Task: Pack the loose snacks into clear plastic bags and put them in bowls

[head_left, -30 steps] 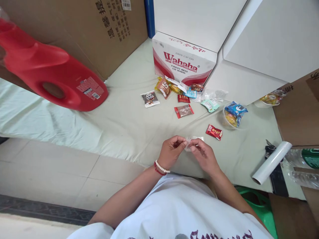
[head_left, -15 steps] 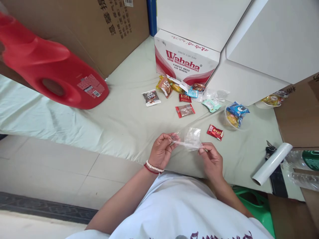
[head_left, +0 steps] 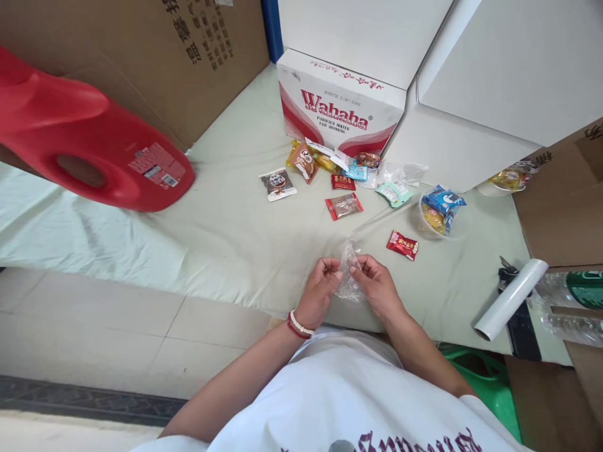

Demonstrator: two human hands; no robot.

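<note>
A clear plastic bag (head_left: pixel 349 285) hangs bunched between my hands above the front edge of the cloth-covered table (head_left: pixel 226 232). My left hand (head_left: pixel 322 285), with a white bead bracelet and a red cord at the wrist, pinches its left side. On the other side my right hand (head_left: pixel 374 282) grips it with thumb and fingers. Just beyond my right hand lies a small red snack packet (head_left: pixel 402 245). Farther back are a red-edged brown packet (head_left: pixel 344 206), a mint-green packet (head_left: pixel 394 193) and a black-and-white packet (head_left: pixel 277 184). A clear round tub (head_left: pixel 456 227) holds blue and yellow packets.
A red jug (head_left: pixel 155 182) stands at the left before a cardboard box (head_left: pixel 141 75). A Wahaha carton (head_left: pixel 339 107) backs several wrapped snacks. At right lie a white roll (head_left: pixel 511 300), scissors (head_left: pixel 507 267) and plastic bottles (head_left: pixel 575 290). A green container (head_left: pixel 490 383) sits below the table edge.
My hands have come closer together, and the plastic bag, stretched out flat between them before, is now bunched up. The view has shifted slightly.
</note>
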